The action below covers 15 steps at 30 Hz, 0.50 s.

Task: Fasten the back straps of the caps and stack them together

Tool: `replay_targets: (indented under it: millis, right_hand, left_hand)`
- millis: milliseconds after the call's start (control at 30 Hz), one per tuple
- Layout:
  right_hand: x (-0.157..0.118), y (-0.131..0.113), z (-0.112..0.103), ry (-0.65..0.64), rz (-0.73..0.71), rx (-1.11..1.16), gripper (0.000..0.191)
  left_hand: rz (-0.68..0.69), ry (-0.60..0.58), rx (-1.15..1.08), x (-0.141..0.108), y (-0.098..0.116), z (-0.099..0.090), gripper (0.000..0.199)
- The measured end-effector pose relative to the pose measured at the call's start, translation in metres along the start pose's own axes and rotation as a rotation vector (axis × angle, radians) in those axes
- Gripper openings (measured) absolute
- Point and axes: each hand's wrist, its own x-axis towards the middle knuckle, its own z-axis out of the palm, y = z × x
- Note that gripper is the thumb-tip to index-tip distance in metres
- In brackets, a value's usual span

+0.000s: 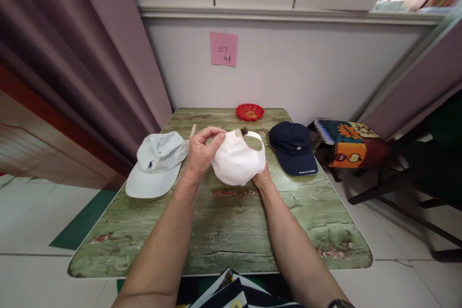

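Filling the centre and bottom of the frame, a green wood-patterned table (224, 240) carries the caps. A mauve curtain (108, 33) hangs down the upper left, and a pale wall (296, 62) spans the upper middle. Right of centre, beyond the table's edge, a cloth (348, 142) with a bright fruit print covers a seat.

At centre left lies a light grey cap (159, 151), its brim toward the lower left. A white cap (234, 161) is at the centre of the frame, in the person's hands, its strap opening toward the upper right. Just right of it, a navy cap (294, 147) rests on the table, brim toward the lower right.

The left hand (204, 150) pinches the white cap's edge between thumb and fingers. The right hand (263, 178) touches its lower right side; those fingers are hidden, so I cannot tell whether they are closed.

A pink note (224, 49) is on the wall, upper centre, above a red dish (250, 112) at the table's far edge.
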Motion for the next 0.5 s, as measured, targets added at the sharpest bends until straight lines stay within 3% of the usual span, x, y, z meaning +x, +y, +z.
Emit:
replay_targets:
  millis: [100,300,500]
  right_hand:
    - [0.005,0.005,-0.013,0.111,-0.072,-0.132,0.007]
    - [0.009,0.008,-0.025,0.200,-0.176,-0.259,0.017]
    - [0.005,-0.011,-0.017,0.223,-0.274,-0.366,0.026]
  left_hand:
    - [0.045,-0.067,0.177,-0.005,-0.017,-0.006,0.016]
    - [-0.074,0.016,0.224,-0.022,-0.065,-0.024,0.014]
    - [-0.031,0.006,0.326,-0.038,-0.071,-0.034,0.012]
